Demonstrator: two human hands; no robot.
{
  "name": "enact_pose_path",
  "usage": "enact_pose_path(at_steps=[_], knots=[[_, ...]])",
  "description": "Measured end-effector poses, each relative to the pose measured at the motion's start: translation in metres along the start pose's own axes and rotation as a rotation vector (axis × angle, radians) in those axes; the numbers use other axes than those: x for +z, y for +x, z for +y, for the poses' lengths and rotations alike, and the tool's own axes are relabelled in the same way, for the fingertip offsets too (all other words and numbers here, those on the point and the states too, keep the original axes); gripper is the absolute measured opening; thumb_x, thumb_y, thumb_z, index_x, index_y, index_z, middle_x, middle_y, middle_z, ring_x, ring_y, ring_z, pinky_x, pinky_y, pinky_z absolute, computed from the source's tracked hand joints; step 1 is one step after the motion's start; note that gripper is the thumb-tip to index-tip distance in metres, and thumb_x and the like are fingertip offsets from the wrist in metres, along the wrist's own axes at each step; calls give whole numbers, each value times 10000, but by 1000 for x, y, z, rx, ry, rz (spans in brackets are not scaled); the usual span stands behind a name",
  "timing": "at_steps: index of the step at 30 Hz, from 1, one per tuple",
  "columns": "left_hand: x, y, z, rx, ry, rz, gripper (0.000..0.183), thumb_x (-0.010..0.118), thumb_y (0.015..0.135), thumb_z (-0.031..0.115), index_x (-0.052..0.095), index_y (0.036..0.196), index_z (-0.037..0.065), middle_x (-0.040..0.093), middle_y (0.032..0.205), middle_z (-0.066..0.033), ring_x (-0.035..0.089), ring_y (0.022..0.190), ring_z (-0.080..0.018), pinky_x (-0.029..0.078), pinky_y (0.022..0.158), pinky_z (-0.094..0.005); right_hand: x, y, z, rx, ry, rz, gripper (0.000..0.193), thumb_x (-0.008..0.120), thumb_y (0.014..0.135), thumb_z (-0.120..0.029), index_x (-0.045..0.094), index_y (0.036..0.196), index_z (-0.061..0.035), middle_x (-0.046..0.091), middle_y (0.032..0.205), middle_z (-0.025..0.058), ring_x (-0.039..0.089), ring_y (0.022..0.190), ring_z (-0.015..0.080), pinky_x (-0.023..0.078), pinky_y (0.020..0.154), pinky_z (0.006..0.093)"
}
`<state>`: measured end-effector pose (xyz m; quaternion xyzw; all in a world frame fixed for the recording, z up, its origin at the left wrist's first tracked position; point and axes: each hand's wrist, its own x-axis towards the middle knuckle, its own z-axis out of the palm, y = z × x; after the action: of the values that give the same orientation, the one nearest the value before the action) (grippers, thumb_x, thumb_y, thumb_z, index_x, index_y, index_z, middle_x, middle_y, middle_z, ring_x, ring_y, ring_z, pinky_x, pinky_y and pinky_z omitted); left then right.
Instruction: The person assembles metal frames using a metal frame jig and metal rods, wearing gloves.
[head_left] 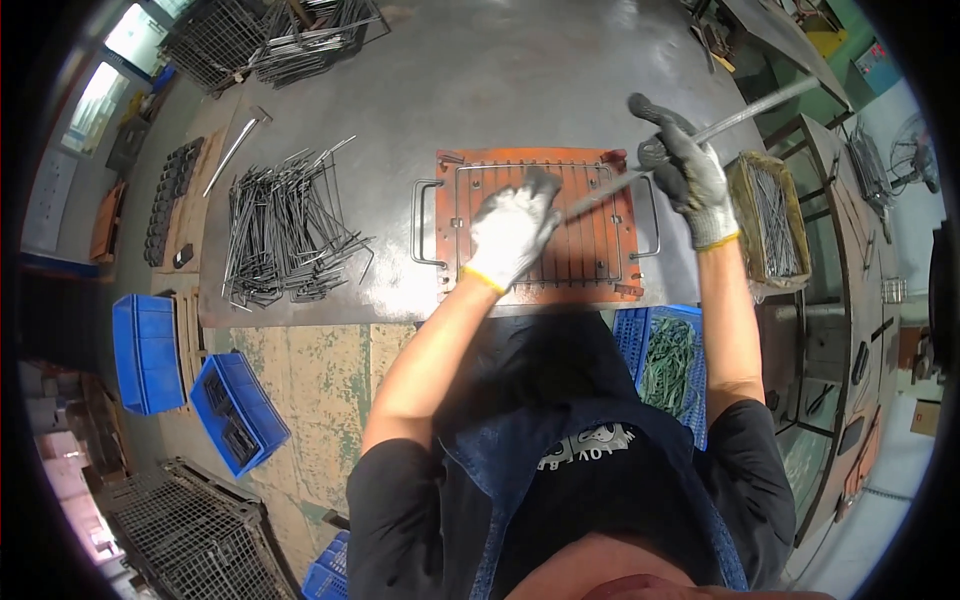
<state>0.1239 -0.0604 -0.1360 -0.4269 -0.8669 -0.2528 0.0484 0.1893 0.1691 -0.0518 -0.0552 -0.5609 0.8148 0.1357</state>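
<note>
My right hand (690, 175), in a white and dark grey work glove, grips a bundle of thin metal rods (758, 108). The bundle slants from the upper right down over an orange-red fixture plate (623, 275), and its lower end is blurred beside my left hand. My left hand (512, 228), gloved the same way, is over the plate's left half; motion blur hides whether its fingers hold anything. Several parallel rods (540, 268) lie across the plate from front to back within a wire frame. Bent wire handles (416, 225) stick out at the plate's left and right sides.
A heap of bent wire pieces (285, 235) lies left on the grey metal table (400, 100), with a hammer (238, 148) beyond it. At right stands a bin of rods (770, 215). Blue crates (148, 350) sit at left; another, holding green strips (670, 360), is by my body.
</note>
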Motion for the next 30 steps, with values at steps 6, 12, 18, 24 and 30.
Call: enact_pose_path(at_steps=[6, 12, 18, 24, 30], knots=[[51, 11, -22, 66, 344, 266, 338, 513, 896, 362, 568, 1124, 120, 601, 1034, -88, 588, 798, -281, 463, 704, -415, 89, 21, 45, -139, -329, 121, 280, 508, 956, -180, 596, 1174, -29, 638, 780, 34, 469, 438, 57, 369, 409, 204], [58, 20, -32, 22, 182, 95, 478, 607, 805, 311, 543, 1194, 40, 587, 1126, -153, 574, 799, -309, 483, 674, -442, 122, 46, 71, -289, -589, -15, 304, 570, 918, -213, 624, 1137, -8, 682, 986, 99, 668, 761, 162, 528, 707, 264], [50, 27, -22, -147, -339, 273, 368, 647, 757, 154, 534, 1092, 54, 572, 1062, -120, 560, 979, -289, 462, 832, -387, 123, 66, 112, -134, -655, -90, 353, 481, 941, -322, 608, 1131, -53, 706, 861, 134, 700, 745, 230, 529, 701, 307], [65, 12, -39, -197, -443, 313, 423, 660, 763, 192, 538, 1147, 62, 579, 1114, -126, 560, 1035, -298, 459, 879, -389, 150, 62, 110, -8, -729, -61, 328, 460, 947, -363, 627, 1075, -111, 712, 847, 110, 695, 719, 236, 530, 664, 302], [49, 32, -14, -26, 325, -16, 386, 559, 850, 362, 587, 1094, 64, 628, 991, -106, 593, 830, -293, 478, 749, -424, 112, 68, 62, -122, -825, 230, 501, 533, 885, -467, 715, 721, -30, 669, 637, 141, 681, 625, 226, 529, 651, 320]])
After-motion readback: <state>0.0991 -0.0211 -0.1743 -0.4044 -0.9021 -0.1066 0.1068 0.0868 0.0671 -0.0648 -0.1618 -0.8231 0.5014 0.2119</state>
